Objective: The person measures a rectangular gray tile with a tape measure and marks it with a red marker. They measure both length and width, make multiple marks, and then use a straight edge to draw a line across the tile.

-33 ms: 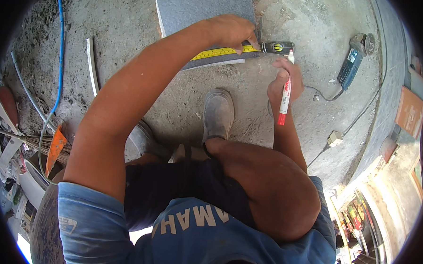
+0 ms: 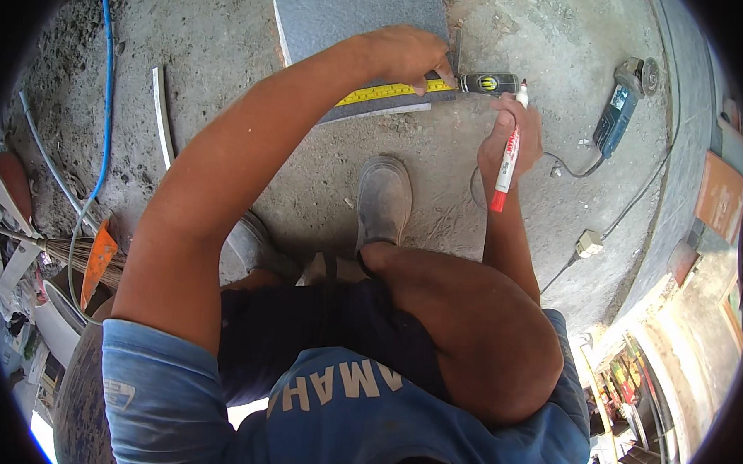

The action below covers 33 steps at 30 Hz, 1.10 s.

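A dark grey tile (image 2: 360,16) with a pale edge lies on the concrete ahead of me. My left hand (image 2: 408,58) reaches over it, thumb and fingertips pressed on the yellow blade of a tape measure (image 2: 386,92) stretched along the tile's near part. The tape's dark case (image 2: 491,83) rests on the floor just off the tile's right side. Beside the case, my right hand (image 2: 502,138) is closed around a white marker (image 2: 511,151) with a red end. The marker's red end points toward me, and its dark tip is at the far end, uncapped.
An angle grinder (image 2: 612,122) lies at the right, its cord running to a pale plug connector (image 2: 588,244). A blue hose (image 2: 108,88) and a white strip (image 2: 162,119) lie at the left. My shoes (image 2: 384,201) are near the tile. Scrap and a broom (image 2: 109,269) fill the left side.
My right hand has shifted slightly to the right with the marker, and the marker has tilted a little. My left hand, the tape and the tile have stayed in place.
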Available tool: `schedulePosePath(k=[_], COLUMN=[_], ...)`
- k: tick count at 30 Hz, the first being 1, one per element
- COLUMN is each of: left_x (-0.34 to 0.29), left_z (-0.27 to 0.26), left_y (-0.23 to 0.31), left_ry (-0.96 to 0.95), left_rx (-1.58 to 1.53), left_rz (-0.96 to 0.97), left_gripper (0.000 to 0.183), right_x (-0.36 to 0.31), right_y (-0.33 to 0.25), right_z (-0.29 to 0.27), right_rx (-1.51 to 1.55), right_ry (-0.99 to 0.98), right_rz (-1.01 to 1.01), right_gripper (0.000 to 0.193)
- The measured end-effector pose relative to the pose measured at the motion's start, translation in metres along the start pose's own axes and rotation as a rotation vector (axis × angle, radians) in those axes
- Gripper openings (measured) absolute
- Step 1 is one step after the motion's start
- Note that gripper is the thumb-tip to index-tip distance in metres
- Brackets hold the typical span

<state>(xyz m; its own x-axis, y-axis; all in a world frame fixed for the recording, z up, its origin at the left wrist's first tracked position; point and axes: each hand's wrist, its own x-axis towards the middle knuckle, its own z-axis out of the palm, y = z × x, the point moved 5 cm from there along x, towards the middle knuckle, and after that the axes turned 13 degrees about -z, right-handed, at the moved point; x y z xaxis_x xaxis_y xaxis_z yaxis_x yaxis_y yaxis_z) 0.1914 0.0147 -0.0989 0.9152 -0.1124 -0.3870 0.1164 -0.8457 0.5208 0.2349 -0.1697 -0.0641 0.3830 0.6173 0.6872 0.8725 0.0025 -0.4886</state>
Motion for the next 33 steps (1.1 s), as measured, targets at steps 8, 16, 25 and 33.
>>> schedulePosePath(k=[8, 16, 25, 33], left_x=[-0.008, -0.119, -0.143, -0.118], left_z=[0.0, -0.081, -0.052, 0.06], left_y=[0.005, 0.008, 0.015, 0.068], left_ry=[0.03, 0.463, 0.821, 0.727], left_rx=[0.042, -0.296, 0.064, -0.89], left_rz=[-0.047, -0.154, -0.352, -0.535], left_gripper=[0.046, 0.031, 0.035, 0.062], right_x=[0.046, 0.046, 0.009, -0.034], right_y=[0.038, 0.015, -0.054, -0.089], right_z=[0.001, -0.026, -0.022, -0.008], right_rx=[-0.049, 0.096, 0.119, 0.091], right_ry=[-0.549, -0.433, -0.271, -0.197], right_rz=[0.083, 0.275, 0.468, 0.388], right_gripper=[0.045, 0.04, 0.041, 0.047])
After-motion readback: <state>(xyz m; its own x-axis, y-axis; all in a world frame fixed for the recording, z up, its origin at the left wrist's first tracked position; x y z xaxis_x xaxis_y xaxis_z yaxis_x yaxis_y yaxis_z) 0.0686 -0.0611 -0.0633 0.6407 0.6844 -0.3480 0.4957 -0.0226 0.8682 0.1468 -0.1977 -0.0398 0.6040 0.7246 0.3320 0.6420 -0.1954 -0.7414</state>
